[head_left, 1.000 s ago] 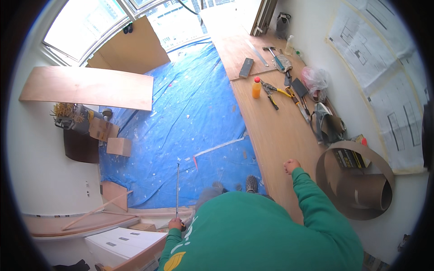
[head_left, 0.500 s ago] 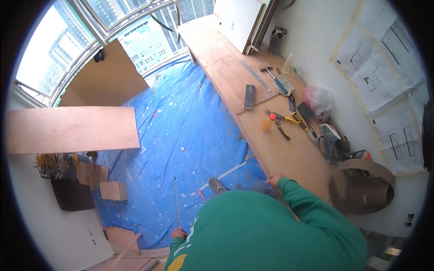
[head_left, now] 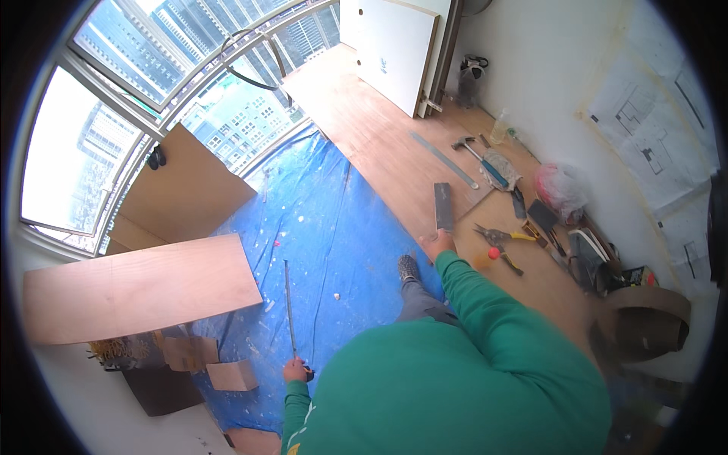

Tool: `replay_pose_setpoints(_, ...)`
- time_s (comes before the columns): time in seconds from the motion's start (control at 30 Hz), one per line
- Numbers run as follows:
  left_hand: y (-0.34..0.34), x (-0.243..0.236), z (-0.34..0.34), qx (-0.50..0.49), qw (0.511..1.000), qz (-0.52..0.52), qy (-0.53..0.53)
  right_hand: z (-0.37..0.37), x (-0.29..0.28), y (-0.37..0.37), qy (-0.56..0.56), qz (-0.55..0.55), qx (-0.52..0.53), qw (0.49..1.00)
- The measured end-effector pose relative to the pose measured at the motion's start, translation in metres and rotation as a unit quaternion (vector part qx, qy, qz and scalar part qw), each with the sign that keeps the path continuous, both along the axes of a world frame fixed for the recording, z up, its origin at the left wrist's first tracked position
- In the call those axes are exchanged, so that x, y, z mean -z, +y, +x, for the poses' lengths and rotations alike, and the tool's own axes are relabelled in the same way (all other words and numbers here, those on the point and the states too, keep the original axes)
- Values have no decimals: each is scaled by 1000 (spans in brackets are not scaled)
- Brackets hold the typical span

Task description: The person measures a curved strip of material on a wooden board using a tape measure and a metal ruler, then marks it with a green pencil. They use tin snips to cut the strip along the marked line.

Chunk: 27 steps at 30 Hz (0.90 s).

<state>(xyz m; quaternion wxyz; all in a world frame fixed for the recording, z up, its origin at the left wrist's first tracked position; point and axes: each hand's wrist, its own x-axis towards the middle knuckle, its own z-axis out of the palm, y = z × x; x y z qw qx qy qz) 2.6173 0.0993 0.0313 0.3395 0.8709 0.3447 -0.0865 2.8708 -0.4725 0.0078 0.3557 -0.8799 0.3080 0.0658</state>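
Note:
My left hand [head_left: 296, 370], low and left of my body, is closed round a tape measure [head_left: 309, 373]. Its thin blade [head_left: 289, 303] sticks out forward over the blue floor sheet. My right hand [head_left: 437, 246] is at the left edge of the long wooden board [head_left: 379, 152], its fingers curled in; whether something small is between them is hidden. Just beyond those fingers lies a dark grey rectangular block [head_left: 443, 206]; I cannot tell if they touch. To the right are yellow-handled snips [head_left: 504, 233] and a small red-topped object [head_left: 494, 253].
A hammer [head_left: 479, 159], a metal ruler [head_left: 446, 161] and a plastic bag [head_left: 561, 189] lie farther along the board. A curled brown strip roll [head_left: 648, 326] is at right. Left stand a plywood panel [head_left: 144, 288] and a cardboard box [head_left: 232, 375]. Blue sheeting [head_left: 334, 258] covers the floor.
My view has shifted forward along the board. The right hand has moved forward along its edge, up to the grey block. The left hand still holds the tape measure with its blade out.

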Motion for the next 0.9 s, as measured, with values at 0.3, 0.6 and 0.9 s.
replay_pose_setpoints(0.3, 19, 14, -12, 32, 987, 63, 147, 134, -28, -49, 205, -122, 52, 970)
replay_pose_setpoints(0.6, 19, -9, 99, 86, 980, 69, 167, 164, -20, -112, 127, -136, 37, 982)
replay_pose_setpoints(0.9, -7, -87, 264, 134, 982, 84, 101, 206, -70, -271, 129, -300, 126, 937)
